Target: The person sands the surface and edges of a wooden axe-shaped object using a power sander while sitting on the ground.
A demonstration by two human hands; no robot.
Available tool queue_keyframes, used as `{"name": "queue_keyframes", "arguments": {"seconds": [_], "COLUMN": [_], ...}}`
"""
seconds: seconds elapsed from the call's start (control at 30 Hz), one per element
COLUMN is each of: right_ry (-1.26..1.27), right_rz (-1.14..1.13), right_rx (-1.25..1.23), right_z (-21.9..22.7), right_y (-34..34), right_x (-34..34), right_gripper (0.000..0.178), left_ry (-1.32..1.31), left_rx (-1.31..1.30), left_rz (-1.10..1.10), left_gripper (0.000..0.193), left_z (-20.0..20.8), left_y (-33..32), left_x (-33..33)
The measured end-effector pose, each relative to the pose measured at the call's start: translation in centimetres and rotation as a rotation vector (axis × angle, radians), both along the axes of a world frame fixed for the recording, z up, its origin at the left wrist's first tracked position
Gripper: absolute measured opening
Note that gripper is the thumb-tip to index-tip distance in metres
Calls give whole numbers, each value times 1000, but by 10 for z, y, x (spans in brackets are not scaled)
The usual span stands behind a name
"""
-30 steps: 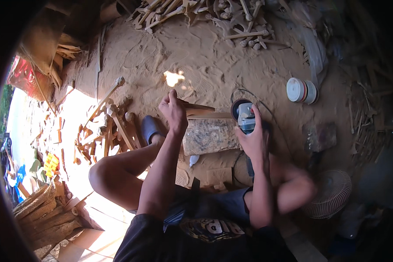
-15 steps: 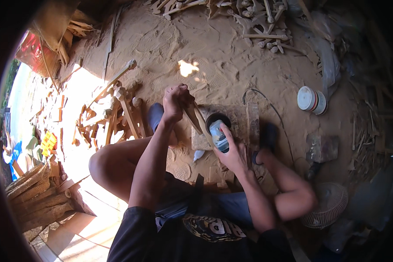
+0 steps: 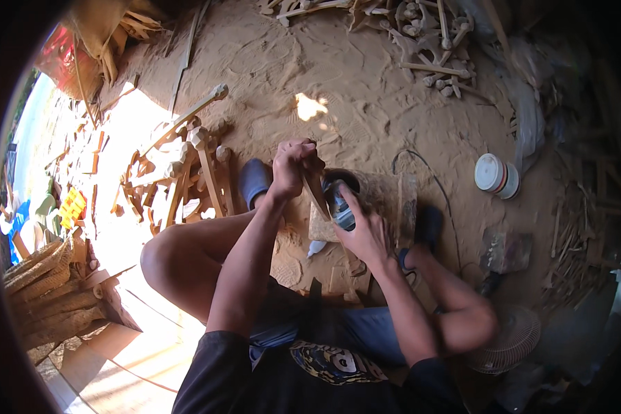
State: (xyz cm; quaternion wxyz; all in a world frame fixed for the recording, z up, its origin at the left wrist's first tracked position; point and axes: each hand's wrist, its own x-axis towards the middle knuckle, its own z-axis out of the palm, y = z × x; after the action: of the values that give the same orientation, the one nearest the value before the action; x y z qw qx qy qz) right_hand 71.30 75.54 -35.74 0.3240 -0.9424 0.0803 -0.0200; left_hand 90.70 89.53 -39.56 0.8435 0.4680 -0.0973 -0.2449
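My left hand (image 3: 295, 165) is closed round one end of a long, narrow tan strip (image 3: 317, 196), which looks like bone or wood. The strip slants down toward my right hand (image 3: 369, 238). That hand wraps round the blue-grey body of an angle grinder (image 3: 343, 209), its index finger stretched along the tool. The grinder's dark round head (image 3: 341, 181) is close beside the strip; whether they touch I cannot tell. Both hands are over a worn wooden block (image 3: 386, 203) on the sandy ground, between my feet.
Long bones (image 3: 203, 162) are heaped at the left, and another bone pile (image 3: 435, 48) lies at the far right. A white tub (image 3: 495, 176), a dark cable (image 3: 443, 193) and a fan (image 3: 510, 338) are on the right. A small white bottle (image 3: 316, 248) lies by the block.
The grinder's head has tilted, and the strip now shows shorter and steeper between my hands. The whole view has shifted slightly, so the surroundings sit a little further right.
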Motion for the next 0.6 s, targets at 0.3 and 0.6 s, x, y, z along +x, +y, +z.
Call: {"name": "queue_keyframes", "arguments": {"seconds": [0.3, 0.6], "right_ry": [-97, 153], "right_rz": [9, -38], "right_rx": [-11, -19], "right_z": [-7, 7], "right_y": [2, 3], "right_x": [15, 17], "right_gripper": [87, 87], "left_ry": [38, 89], "left_rx": [9, 9], "left_rz": [-8, -3], "left_gripper": [36, 37], "left_z": [1, 2], "left_y": [-1, -4], "left_x": [-3, -3]}}
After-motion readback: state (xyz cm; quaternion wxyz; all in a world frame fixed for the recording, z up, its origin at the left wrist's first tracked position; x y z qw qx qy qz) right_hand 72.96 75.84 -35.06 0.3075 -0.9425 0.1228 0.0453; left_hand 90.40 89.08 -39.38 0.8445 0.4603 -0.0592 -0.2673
